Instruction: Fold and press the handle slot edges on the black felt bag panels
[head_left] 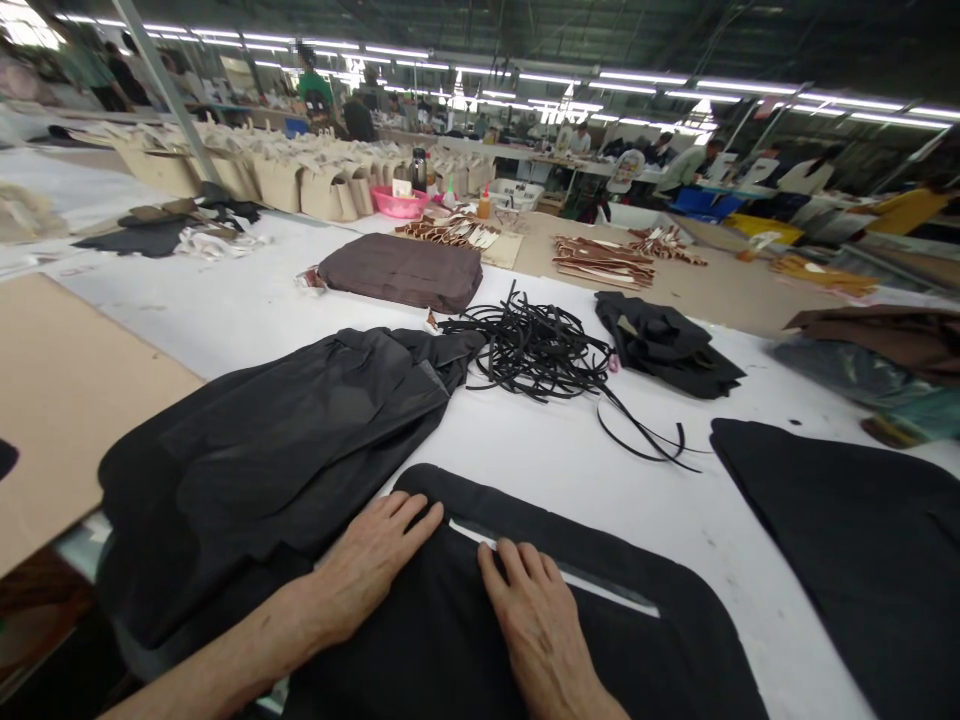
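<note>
A black fabric panel [637, 660] with rounded corners lies flat on the white tabletop before me. A long narrow white strip [611, 592] runs across it near its far edge; whether this is a slot or tape I cannot tell. My left hand [375, 550] rests on the panel's far left corner, fingers stretched out. My right hand [536, 620] lies on the panel with its fingertips at the white strip, fingers extended. Left of the panel is a heap of black fabric [285, 430]. Another black fabric stack [847, 520] lies to the right.
Beyond the panel lie a tangle of black strips [540, 345], a dark brown fabric stack [405, 270] and folded black fabric [667, 345]. Brown strips [604, 262], a pink basket [400, 203] and beige bags [330, 185] stand farther back. Tan board [67, 390] covers the left side. People work in the background.
</note>
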